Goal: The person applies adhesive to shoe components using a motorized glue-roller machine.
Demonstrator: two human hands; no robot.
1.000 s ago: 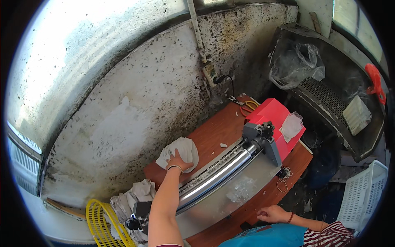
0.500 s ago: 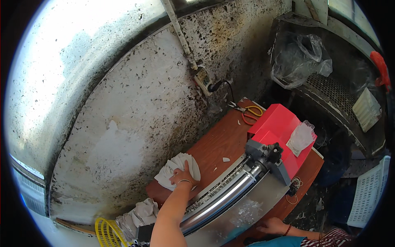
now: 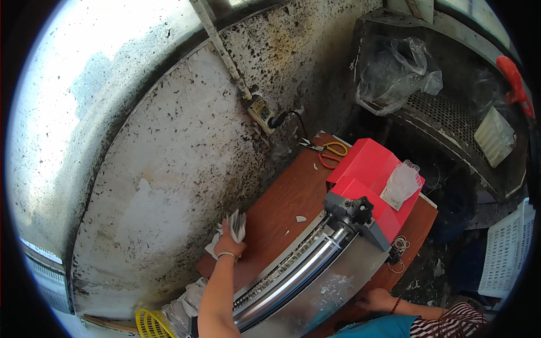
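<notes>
Left hand [image 3: 228, 245] clutches a white cloth [image 3: 232, 228] on the table [image 3: 287, 197], scraps [image 3: 301, 218] remaining near the roller [image 3: 293, 279]; right hand [image 3: 376, 299] rests flat.

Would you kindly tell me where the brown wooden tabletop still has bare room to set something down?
The widest bare patch of the brown wooden tabletop lies between the left hand on its white cloth, the yellow-handled scissors and the metal roller machine. Only small white scraps dot it. Around the red box it is crowded.
</notes>
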